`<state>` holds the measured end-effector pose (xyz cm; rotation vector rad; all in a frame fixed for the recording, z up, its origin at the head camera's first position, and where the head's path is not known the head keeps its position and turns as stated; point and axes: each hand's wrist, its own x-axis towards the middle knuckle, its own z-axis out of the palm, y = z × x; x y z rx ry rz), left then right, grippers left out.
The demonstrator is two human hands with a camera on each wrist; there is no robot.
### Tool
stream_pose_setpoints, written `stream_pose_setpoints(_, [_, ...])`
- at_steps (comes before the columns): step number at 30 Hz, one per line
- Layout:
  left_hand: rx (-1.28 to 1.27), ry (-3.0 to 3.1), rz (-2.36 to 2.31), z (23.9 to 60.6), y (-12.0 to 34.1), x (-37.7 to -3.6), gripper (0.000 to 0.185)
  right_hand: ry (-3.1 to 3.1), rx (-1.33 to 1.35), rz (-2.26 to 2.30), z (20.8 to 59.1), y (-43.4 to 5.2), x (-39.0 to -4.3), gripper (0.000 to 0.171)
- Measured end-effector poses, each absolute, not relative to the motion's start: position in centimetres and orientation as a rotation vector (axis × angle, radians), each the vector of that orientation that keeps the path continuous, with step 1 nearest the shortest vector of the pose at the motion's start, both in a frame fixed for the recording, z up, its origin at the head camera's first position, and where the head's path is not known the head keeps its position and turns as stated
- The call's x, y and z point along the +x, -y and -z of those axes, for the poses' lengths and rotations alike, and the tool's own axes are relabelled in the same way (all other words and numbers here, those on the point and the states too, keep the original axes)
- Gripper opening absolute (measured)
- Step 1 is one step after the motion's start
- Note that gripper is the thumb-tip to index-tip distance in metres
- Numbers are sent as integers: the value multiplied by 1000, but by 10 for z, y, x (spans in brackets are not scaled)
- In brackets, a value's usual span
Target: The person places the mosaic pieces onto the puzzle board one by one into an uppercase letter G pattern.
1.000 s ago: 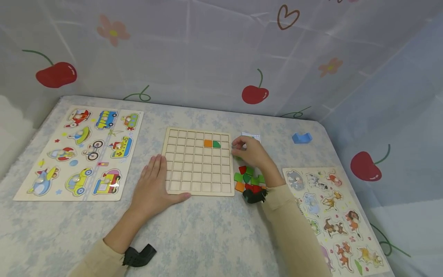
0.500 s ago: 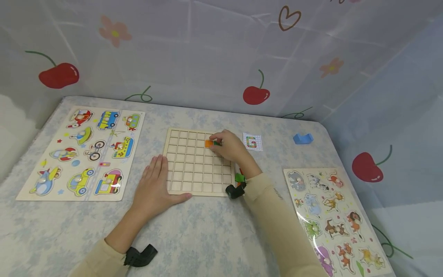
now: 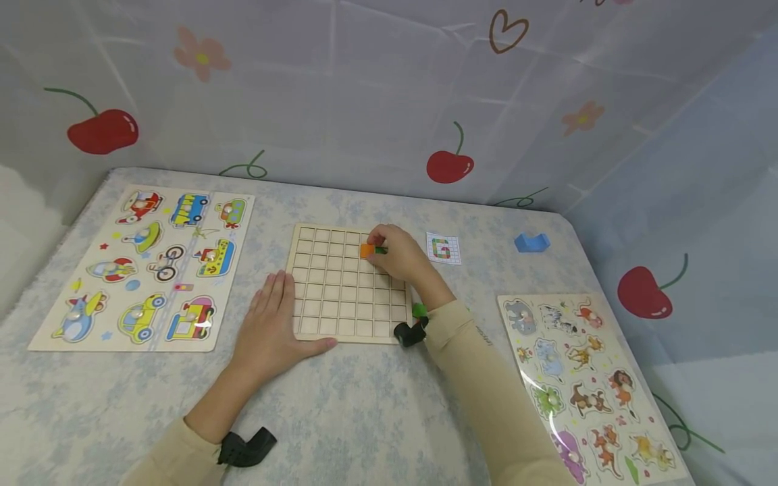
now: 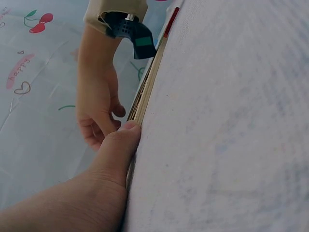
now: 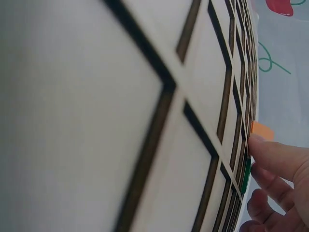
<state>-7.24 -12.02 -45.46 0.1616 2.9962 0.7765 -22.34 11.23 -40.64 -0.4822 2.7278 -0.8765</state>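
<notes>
A square wooden grid board (image 3: 340,307) lies mid-table. At its left edge my left hand (image 3: 265,327) rests with straight fingers, the thumb along the near edge; the left wrist view shows that thumb (image 4: 118,147) against the board's side. Over the upper right cells, my right hand (image 3: 401,256) pinches an orange square tile (image 3: 367,250). In the right wrist view the orange tile (image 5: 262,129) stands up tilted from the board at the thumb tip. Beside it, a green tile (image 5: 247,175) sits in the board, mostly covered by the right hand in the head view.
A pattern card (image 3: 444,249) with a coloured G lies right of the board. Loose green tiles (image 3: 419,310) show partly behind the right wrist. A vehicle puzzle (image 3: 234,283) is at left, an animal puzzle (image 3: 513,347) at right, a blue block (image 3: 531,243) at back right.
My right hand has moved left from beside the tile pile onto the board's upper right cells, now at the orange tile. The card is uncovered. The left hand has stayed in place.
</notes>
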Motion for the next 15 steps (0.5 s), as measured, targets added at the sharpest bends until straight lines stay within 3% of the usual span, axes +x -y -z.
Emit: stream_pose_setpoints(15, [155, -3004, -760, 456, 120, -74, 143, -2679, -489, 1041, 404, -109, -229, 14])
